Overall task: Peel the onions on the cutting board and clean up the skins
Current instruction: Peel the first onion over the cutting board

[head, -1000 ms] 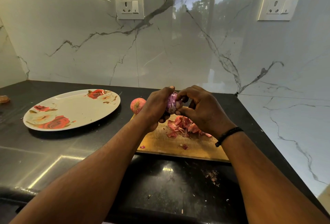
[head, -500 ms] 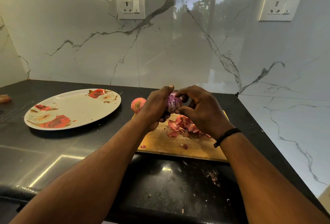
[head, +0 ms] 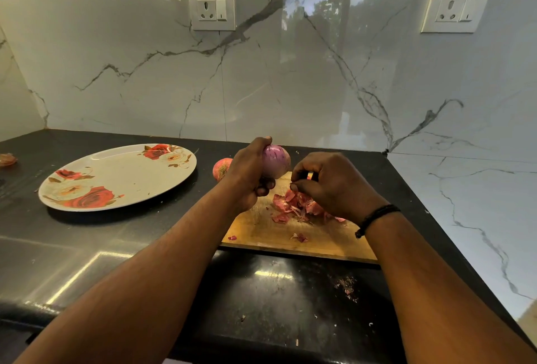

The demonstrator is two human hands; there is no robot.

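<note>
I see a rose-patterned plate (head: 116, 177) at left on the dark surface (head: 122, 247), an unpeeled onion (head: 221, 168) just behind my left wrist, and a heap of skins (head: 299, 206) on the cutting board (head: 290, 238). My left hand (head: 250, 175) grips the peeled onion (head: 276, 164) above the board at frame centre. My right hand (head: 331, 183) hovers over the heap, fingers (head: 296, 186) pinched together; on what, I cannot tell.

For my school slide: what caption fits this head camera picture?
Left hand holds a peeled purple onion above the cutting board while skins pile up below.
</note>
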